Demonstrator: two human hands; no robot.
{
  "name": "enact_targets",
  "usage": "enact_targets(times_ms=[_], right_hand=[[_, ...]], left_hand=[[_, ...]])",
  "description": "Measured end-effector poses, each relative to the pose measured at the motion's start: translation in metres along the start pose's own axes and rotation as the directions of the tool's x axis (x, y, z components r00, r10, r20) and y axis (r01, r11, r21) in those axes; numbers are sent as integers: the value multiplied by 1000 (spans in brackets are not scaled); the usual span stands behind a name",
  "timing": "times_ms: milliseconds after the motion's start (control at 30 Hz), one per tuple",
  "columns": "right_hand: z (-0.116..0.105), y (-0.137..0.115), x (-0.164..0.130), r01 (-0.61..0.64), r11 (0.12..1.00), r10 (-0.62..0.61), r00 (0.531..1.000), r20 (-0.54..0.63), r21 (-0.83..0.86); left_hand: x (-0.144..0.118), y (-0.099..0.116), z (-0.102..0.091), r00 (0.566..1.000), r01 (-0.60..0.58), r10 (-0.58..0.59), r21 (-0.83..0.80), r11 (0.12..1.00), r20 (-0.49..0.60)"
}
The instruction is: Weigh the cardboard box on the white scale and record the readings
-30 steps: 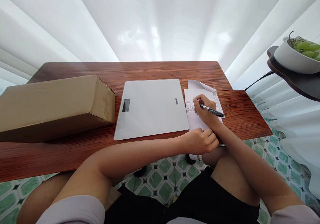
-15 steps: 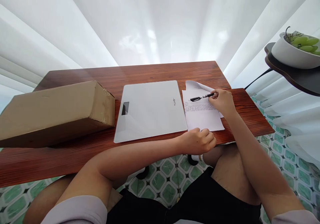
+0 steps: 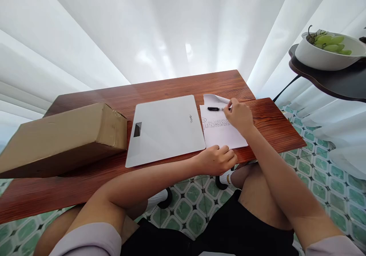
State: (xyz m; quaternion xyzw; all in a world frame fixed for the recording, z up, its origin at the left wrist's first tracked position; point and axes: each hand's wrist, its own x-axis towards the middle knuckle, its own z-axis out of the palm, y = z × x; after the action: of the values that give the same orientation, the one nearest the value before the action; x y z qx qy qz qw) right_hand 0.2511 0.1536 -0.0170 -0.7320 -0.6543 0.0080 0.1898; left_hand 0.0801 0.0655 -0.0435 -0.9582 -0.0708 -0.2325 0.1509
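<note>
Looking down from the head camera, the right hand rests near the far right corner of the table, fingers curled, tips at the end of the pen — whether it truly grips it, I cannot tell. The pen lies flat on the paper. The left hand is loosely curled, pressing the paper's near edge at the table's front edge. If that hand lifts, the paper could slide off. A nudge could roll the pen toward the scale.
</note>
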Motion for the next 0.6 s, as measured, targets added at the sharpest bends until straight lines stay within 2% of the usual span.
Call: enact_targets(times_ms=[133,233,400,500,600], right_hand=[[7,-28,-13,126,992,-126,992,19,-16],[12,-40,-19,213,977,-212,975,62,-8],[17,-46,-20,272,962,-274,960,65,35],[16,-46,-20,287,957,-289,956,51,46],[15,-47,-21,303,951,-305,951,38,55]], left_hand=[[1,-1,0,1000,-20,20,-17,1000,2],[2,-4,-3,997,-73,73,3,997,-29],[3,-8,-8,961,-239,251,109,965,-114],[-2,-10,-15,949,-290,305,156,944,-81],[-11,-12,-29,957,-277,289,196,941,-37]])
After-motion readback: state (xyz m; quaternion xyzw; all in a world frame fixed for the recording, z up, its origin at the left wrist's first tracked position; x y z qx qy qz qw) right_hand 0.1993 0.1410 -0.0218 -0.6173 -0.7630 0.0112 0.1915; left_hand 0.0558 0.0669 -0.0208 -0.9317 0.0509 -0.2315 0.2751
